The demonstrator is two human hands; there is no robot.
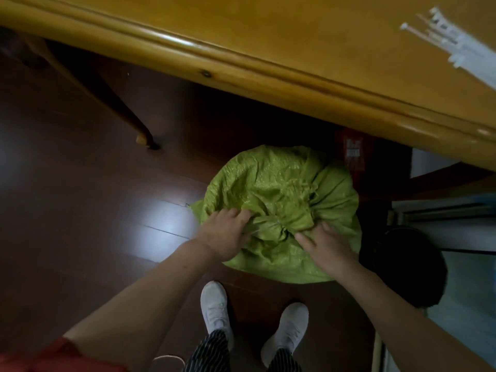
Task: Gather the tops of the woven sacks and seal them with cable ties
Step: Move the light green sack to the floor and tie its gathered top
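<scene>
A full green woven sack stands on the dark floor in front of my feet. Its top is bunched into a neck, and a thin white cable tie runs around that neck. My left hand grips the gathered fabric on the left side of the neck, fingers curled into the folds. My right hand lies on the sack to the right of the neck, fingers spread and fairly straight, pressing the fabric. A bundle of spare white cable ties lies on the wooden table at the top right.
The yellow wooden table overhangs the sack at the back, with a table leg to the left. A red object sits behind the sack. A dark round object stands on the right. My white shoes are just below.
</scene>
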